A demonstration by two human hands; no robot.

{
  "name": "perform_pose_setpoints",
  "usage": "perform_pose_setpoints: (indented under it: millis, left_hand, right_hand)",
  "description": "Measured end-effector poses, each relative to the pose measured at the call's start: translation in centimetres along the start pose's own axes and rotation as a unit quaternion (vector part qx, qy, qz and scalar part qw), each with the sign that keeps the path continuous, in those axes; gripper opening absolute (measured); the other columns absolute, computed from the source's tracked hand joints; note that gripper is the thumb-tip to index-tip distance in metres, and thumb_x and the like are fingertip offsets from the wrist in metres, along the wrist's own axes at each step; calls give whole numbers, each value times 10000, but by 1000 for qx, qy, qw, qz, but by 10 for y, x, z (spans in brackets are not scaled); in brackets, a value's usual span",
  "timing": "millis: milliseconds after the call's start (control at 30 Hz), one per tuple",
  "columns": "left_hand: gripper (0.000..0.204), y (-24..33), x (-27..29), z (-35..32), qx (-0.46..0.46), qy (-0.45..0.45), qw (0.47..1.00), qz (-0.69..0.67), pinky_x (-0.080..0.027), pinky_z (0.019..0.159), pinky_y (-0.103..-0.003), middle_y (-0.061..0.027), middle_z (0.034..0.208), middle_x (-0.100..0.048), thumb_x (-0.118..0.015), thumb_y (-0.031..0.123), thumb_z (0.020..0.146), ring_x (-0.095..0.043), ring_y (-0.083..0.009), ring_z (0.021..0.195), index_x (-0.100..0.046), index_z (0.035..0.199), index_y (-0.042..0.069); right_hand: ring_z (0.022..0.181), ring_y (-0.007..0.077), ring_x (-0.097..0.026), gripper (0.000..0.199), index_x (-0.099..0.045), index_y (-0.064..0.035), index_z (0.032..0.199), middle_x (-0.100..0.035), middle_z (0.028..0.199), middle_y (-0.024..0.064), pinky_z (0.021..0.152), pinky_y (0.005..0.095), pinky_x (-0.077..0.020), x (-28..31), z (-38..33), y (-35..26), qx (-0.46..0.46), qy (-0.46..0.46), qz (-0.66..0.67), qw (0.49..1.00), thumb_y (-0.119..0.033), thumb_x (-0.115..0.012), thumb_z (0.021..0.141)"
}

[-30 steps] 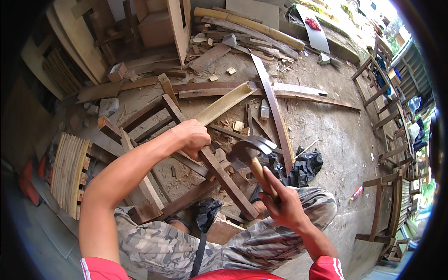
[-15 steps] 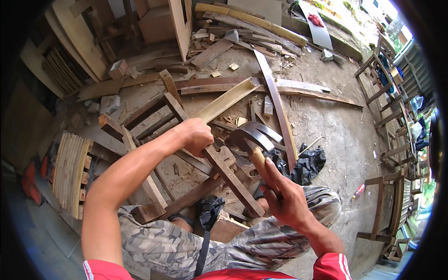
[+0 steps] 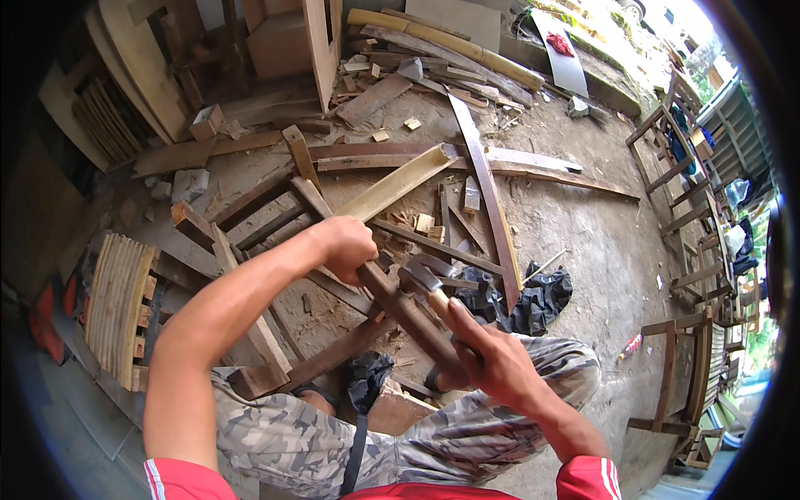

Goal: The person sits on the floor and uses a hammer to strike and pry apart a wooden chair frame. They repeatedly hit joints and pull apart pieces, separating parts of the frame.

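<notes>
Nearest the camera you've got the person's knees in camo trousers, sitting low on the dirt floor with a black strap running down between the legs. Right hand is closed tight around the wooden handle of a hatchet, whose dark metal head sits just beside the work, pretty much touching it. Left hand is wrapped around a long pale split bamboo piece, which runs from that hand away to the far right, hollow side up. Under both hands there's a dark wooden beam slanting near-right to far-left that looks like it's serving as the chopping block. How far along? Going by the pale chips and offcuts scattered just past the hands, I'd say a fair bit of trimming is done, but the bamboo looks long and only roughly shaped, so there's likely plenty left. To the right of the hatchet lies a crumpled black cloth. On the left, a curved slatted panel lies on the floor. Further out it's planks and scrap timber everywhere, a long round bamboo pole at the far end, and wooden chair frames stacked along the right.
</notes>
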State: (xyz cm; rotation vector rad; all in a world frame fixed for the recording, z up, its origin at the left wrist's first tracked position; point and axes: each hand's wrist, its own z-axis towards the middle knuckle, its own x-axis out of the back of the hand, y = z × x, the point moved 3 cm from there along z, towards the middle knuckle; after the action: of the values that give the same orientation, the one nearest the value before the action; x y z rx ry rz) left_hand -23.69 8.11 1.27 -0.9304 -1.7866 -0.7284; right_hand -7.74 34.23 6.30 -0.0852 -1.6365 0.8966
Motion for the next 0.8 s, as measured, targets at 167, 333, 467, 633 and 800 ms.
perform_pose_setpoints:
  millis: [167, 333, 467, 633, 800]
  left_hand:
    - [369, -1, -6, 2, 19, -26, 999, 33, -588, 698, -442, -144, 728, -715, -778, 469, 694, -719, -349, 743, -742, 762, 108]
    - [372, 2, -7, 2, 16, -28, 999, 22, -589, 704, -446, -147, 748, -722, -785, 462, 694, -721, -350, 757, -744, 779, 101]
    - [384, 0, -7, 4, 10, -39, 999, 16, -585, 714, -447, -140, 756, -724, -784, 470, 695, -721, -349, 775, -744, 788, 100]
    - [400, -1, -2, 7, -1, -59, 998, 7, -583, 728, -449, -129, 753, -722, -779, 487, 700, -720, -346, 776, -742, 786, 98]
    - [382, 0, -4, 8, 2, -29, 1000, 11, -586, 724, -451, -150, 752, -721, -759, 471, 715, -715, -359, 773, -747, 711, 89]
  right_hand:
    - [733, 385, -673, 710, -378, -132, 1554, -672, 865, 206, 639, 476, -535, 16, 5, -17, 70, 154, 35, 985, -124, -685, 914]
    - [853, 417, -710, 649, -443, -75, 1515, -691, 1040, 263, 725, 425, -557, 1, -4, 4, -23, 23, 51, 998, -21, -670, 910]
    - [873, 404, -720, 657, -440, -67, 1516, -697, 1086, 256, 734, 412, -565, 12, -6, 13, -25, 107, 58, 992, -29, -685, 908]
    - [653, 370, -644, 730, -401, -117, 1543, -639, 807, 168, 560, 447, -518, 1, -4, 13, 55, 67, 1, 996, -56, -709, 883]
    - [642, 352, -641, 707, -396, -148, 1551, -631, 781, 166, 557, 463, -507, 11, -2, 2, 43, 107, 13, 993, -107, -688, 908]
